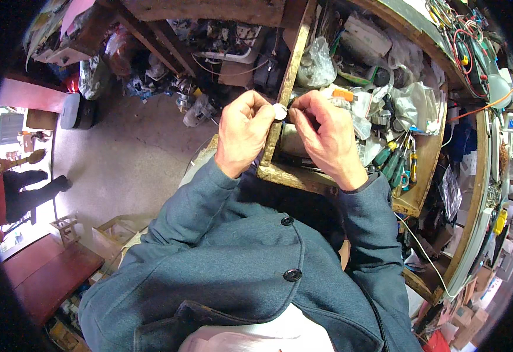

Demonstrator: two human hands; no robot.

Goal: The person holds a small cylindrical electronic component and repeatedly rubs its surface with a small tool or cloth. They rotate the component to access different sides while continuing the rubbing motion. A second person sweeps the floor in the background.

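Observation:
Over the left edge of an open wooden drawer [272, 142], my two hands meet close together. Thumb and fingertips of my left hand [242, 136] pinch a small round pale disc [280, 111], too small to tell its kind. My right hand [331, 138] is closed in a pinch at the disc's right side. Something small and dark shows at its fingertips, but I cannot make out what it is. Inside the drawer, near my right hand, lie an orange block-shaped piece [343, 94] and a clear plastic bag [317, 66].
Several screwdrivers [388, 157] lie at the drawer's right, with more plastic bags [412, 102] behind. Cables with test leads [465, 50] hang over the far right bench. A person in dark trousers [30, 186] is at far left. A dark red bench [54, 276] stands lower left.

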